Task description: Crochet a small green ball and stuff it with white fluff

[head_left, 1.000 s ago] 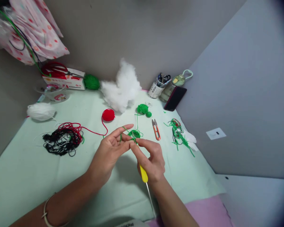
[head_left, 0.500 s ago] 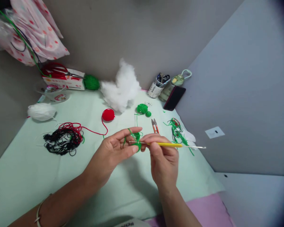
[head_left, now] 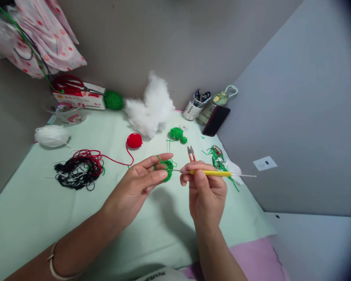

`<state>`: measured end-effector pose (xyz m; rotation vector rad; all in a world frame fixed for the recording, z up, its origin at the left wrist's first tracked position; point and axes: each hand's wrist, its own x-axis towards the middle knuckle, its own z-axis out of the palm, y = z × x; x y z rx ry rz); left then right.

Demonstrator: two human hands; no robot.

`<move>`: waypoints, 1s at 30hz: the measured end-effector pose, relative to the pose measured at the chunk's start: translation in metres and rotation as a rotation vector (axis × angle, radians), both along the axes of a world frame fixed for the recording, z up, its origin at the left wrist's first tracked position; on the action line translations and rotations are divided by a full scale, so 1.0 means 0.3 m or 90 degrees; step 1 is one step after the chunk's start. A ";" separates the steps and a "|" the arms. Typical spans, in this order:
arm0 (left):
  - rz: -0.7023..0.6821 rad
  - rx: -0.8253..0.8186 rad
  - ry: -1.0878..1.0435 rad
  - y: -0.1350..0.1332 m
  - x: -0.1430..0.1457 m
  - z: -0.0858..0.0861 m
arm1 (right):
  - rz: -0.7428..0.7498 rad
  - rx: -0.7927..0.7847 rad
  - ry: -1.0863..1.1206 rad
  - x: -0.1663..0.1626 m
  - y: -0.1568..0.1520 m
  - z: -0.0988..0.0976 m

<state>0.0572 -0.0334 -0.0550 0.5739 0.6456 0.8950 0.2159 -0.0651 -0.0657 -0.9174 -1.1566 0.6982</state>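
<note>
Between thumb and fingers, my left hand (head_left: 143, 175) pinches a small green crochet piece (head_left: 169, 171), with green yarn running over the raised index finger. My right hand (head_left: 207, 191) grips a yellow-handled crochet hook (head_left: 213, 173) like a pencil. The hook's thin metal shaft points left, its tip at the green piece beside my left fingertips; the exact loop is too small to make out. A second metal end sticks out to the right. Beyond the hands lies a green yarn ball (head_left: 176, 134), a strand running from it toward the piece. Orange thread snips (head_left: 191, 153) lie just behind my right hand.
A red yarn ball (head_left: 134, 141), a black yarn tangle (head_left: 76, 171) and white yarn (head_left: 52, 136) lie left. White stuffing (head_left: 152, 107) stands at the back wall. A phone (head_left: 216, 121) leans against a bottle (head_left: 220, 98) near a pen cup (head_left: 193, 108). Yarn scraps (head_left: 219, 158) lie right.
My right hand has moved slightly right, away from the left, drawing the hook back so more of its shaft shows between the hands. The left hand keeps its pinch on the green piece.
</note>
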 end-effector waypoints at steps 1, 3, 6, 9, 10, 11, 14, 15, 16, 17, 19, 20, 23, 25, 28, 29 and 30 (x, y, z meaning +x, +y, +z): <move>-0.002 0.023 0.018 -0.002 0.000 0.005 | 0.029 -0.017 0.019 -0.002 0.003 -0.001; -0.006 0.060 0.051 -0.005 0.003 0.011 | 0.051 -0.042 0.023 -0.009 0.008 -0.006; 0.000 0.088 0.077 -0.005 0.003 0.012 | 0.051 -0.077 0.060 -0.014 0.011 -0.010; 0.004 0.094 0.096 -0.002 -0.003 0.005 | 0.077 -0.101 0.143 -0.013 0.016 0.000; 0.007 0.091 0.100 -0.002 -0.006 0.002 | 0.088 -0.106 0.166 -0.012 0.018 0.004; 0.008 0.088 0.103 -0.002 -0.009 -0.001 | 0.097 -0.112 0.183 -0.011 0.021 0.008; 0.006 0.089 0.106 -0.003 -0.013 -0.006 | 0.115 -0.116 0.191 -0.006 0.025 0.015; 0.007 0.093 0.106 -0.002 -0.013 -0.006 | 0.118 -0.112 0.181 -0.004 0.024 0.016; 0.009 0.099 0.107 -0.002 -0.014 -0.008 | 0.120 -0.108 0.165 -0.002 0.023 0.016; 0.012 0.105 0.110 -0.001 -0.014 -0.009 | 0.118 -0.102 0.145 0.000 0.019 0.016; 0.018 0.116 0.125 0.001 -0.015 -0.013 | 0.101 -0.084 0.093 0.002 0.009 0.014; 0.021 0.123 0.135 0.002 -0.015 -0.015 | 0.084 -0.073 0.058 0.002 0.002 0.013; 0.045 0.151 0.187 -0.002 -0.011 -0.018 | 0.016 -0.014 -0.089 -0.002 -0.019 0.005; 0.083 0.171 0.231 -0.008 -0.006 -0.014 | -0.018 0.065 -0.195 -0.006 -0.028 -0.004; 0.137 0.200 0.281 -0.018 0.000 0.000 | -0.028 0.143 -0.263 -0.011 -0.030 -0.012; 0.147 0.211 0.291 -0.021 0.000 0.004 | -0.028 0.140 -0.254 -0.013 -0.028 -0.013; 0.154 0.222 0.299 -0.022 0.000 0.008 | -0.027 0.130 -0.234 -0.014 -0.025 -0.012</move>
